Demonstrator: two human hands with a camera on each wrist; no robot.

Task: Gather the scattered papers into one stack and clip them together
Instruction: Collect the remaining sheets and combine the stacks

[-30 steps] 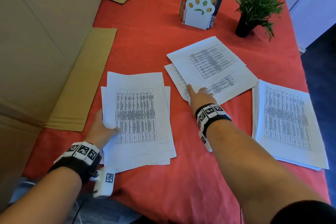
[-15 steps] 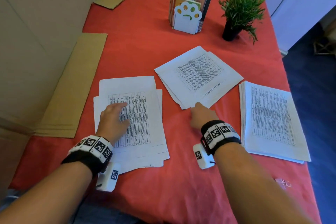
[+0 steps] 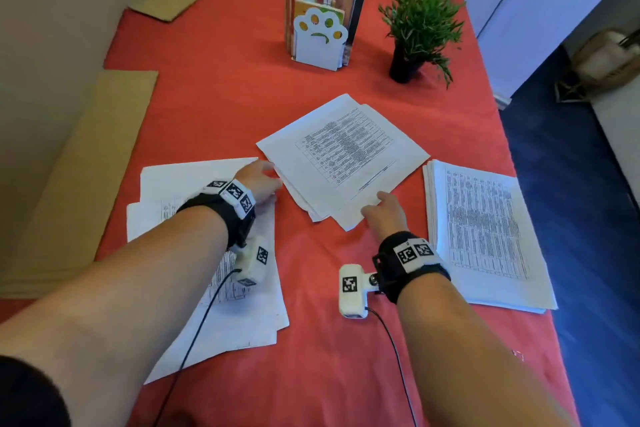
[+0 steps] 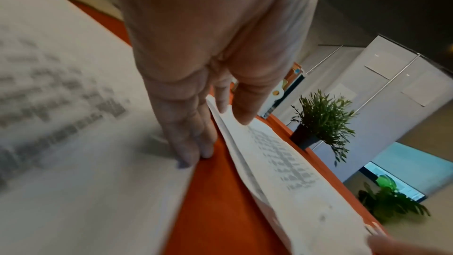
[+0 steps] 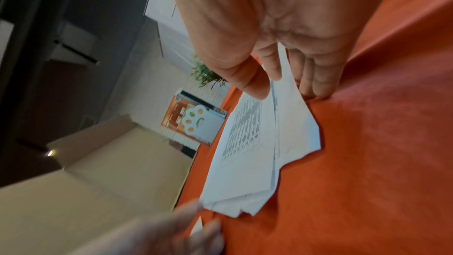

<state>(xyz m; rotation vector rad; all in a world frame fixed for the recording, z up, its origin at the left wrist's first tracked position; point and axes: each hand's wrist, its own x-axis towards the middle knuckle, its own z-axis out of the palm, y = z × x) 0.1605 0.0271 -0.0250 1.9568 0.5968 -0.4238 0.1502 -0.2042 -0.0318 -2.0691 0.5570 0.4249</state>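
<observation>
red cloth (image 3: 221, 104): covers the table under three groups of printed papers.
middle pile (image 3: 343, 156): lies skewed between the left pile (image 3: 194, 177) and the right pile (image 3: 485, 232).
left hand (image 3: 258, 180): thumb on top of the middle pile's left corner, other fingers underneath and on the left pile.
right hand (image 3: 384, 211): thumb and fingers pinch the middle pile's near edge.
behind: bookend (image 3: 320, 42) with books, potted plant (image 3: 420, 28).

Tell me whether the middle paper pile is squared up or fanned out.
Fanned out: the middle pile shows staggered sheet corners at its near edge, clearest in the right wrist view.
</observation>
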